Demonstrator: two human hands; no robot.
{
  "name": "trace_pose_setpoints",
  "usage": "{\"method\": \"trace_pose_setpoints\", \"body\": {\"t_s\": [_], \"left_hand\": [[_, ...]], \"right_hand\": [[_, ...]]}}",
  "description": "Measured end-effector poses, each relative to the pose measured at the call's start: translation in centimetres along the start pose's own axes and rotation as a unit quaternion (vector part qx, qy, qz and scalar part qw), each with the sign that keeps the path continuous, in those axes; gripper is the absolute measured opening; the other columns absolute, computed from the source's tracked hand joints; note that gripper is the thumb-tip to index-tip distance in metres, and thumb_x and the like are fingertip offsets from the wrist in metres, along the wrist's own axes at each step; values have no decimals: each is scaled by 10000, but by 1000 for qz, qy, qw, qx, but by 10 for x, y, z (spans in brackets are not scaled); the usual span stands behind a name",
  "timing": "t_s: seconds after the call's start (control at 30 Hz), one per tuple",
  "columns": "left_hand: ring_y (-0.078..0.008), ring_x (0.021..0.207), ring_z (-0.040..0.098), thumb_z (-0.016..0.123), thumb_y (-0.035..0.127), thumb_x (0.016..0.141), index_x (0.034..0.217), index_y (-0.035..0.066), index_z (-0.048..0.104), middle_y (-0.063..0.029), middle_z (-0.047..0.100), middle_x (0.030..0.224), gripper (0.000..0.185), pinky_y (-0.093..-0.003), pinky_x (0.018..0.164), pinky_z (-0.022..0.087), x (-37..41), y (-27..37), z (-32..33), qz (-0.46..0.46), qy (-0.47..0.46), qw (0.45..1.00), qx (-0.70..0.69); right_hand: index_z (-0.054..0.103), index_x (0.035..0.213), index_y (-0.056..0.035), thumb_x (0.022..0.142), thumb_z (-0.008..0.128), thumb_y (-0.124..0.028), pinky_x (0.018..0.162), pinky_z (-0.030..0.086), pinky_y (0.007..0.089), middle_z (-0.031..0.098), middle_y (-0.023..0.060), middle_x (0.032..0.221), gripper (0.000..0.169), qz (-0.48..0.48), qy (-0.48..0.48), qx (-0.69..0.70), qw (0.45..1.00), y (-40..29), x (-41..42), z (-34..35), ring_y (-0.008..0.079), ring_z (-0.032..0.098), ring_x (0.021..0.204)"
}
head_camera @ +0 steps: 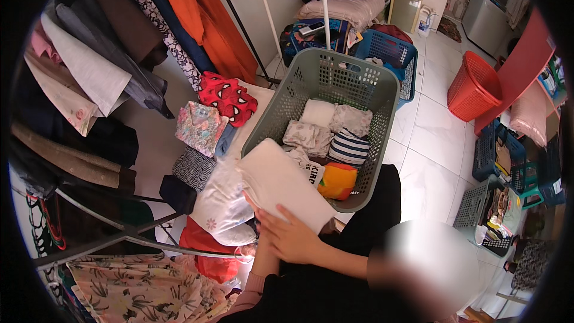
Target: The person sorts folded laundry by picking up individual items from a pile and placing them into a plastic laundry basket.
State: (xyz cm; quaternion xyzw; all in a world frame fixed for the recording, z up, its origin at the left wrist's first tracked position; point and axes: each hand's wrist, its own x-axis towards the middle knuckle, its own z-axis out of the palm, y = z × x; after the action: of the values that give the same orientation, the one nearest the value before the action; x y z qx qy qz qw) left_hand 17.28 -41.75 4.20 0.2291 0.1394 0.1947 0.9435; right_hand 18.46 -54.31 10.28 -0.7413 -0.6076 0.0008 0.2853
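A folded white cloth [280, 179] rests on my left hand [252, 202], which is mostly hidden beneath it. My right hand [287, 235] lies flat on the cloth's lower edge, its fingers spread a little. Just beyond is a grey-green plastic laundry basket [383, 94], partly covered by the cloth. Inside it are several folded garments, among them a striped navy and white one [349, 148], an orange and yellow one [337, 180] and a white one [317, 113]. Left of the basket lie a red patterned garment [228, 98], a floral one [200, 128] and a herringbone one [193, 169].
Clothes hang on a rack [130, 237] at the left. A blue basket [409, 72] stands behind the grey-green one. A red plastic basket [473, 92] is on the tiled floor at the right, with more filled baskets [466, 206] nearer. A white metal frame [325, 9] rises at the back.
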Motion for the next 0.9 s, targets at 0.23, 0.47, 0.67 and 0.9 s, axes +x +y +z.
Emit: {"method": "trace_pose_setpoints", "body": {"t_s": [0.23, 0.47, 0.67, 0.9], "left_hand": [[-253, 1207, 384, 637, 509, 705, 1337, 43, 257, -116, 380, 1318, 872, -401, 1007, 317, 17, 17, 2, 18, 1, 1000, 17], [-250, 1203, 390, 652, 481, 706, 1333, 42, 260, -110, 389, 1313, 860, -401, 1010, 316, 69, -19, 5, -77, -49, 988, 127], [-252, 1219, 366, 615, 507, 736, 1325, 64, 292, -83, 378, 1327, 805, -409, 1021, 287, 162, -38, 67, -70, -190, 972, 119], [-237, 1111, 468, 603, 259, 803, 1232, 50, 410, -90, 490, 1201, 515, -384, 945, 378, 311, -111, 51, -160, 0, 983, 95]], "right_hand": [[515, 1166, -52, 865, 520, -335, 916, 388, 364, 584, 103, 1089, 413, 203, 231, 473, 826, 67, -43, -56, 226, 547, 1025], [280, 1334, -111, 846, 561, -323, 961, 358, 390, 370, 108, 1308, 602, 186, 216, 932, 225, 113, -38, -8, 240, 369, 1210], [292, 1279, -14, 718, 663, -20, 903, 427, 367, 462, 122, 1195, 673, 378, 343, 693, 510, 224, -16, -43, 241, 487, 1083], [127, 1344, -116, 633, 618, 62, 833, 447, 356, 480, 204, 1120, 882, 493, 253, 345, 757, 384, -20, -78, 283, 531, 991]]}}
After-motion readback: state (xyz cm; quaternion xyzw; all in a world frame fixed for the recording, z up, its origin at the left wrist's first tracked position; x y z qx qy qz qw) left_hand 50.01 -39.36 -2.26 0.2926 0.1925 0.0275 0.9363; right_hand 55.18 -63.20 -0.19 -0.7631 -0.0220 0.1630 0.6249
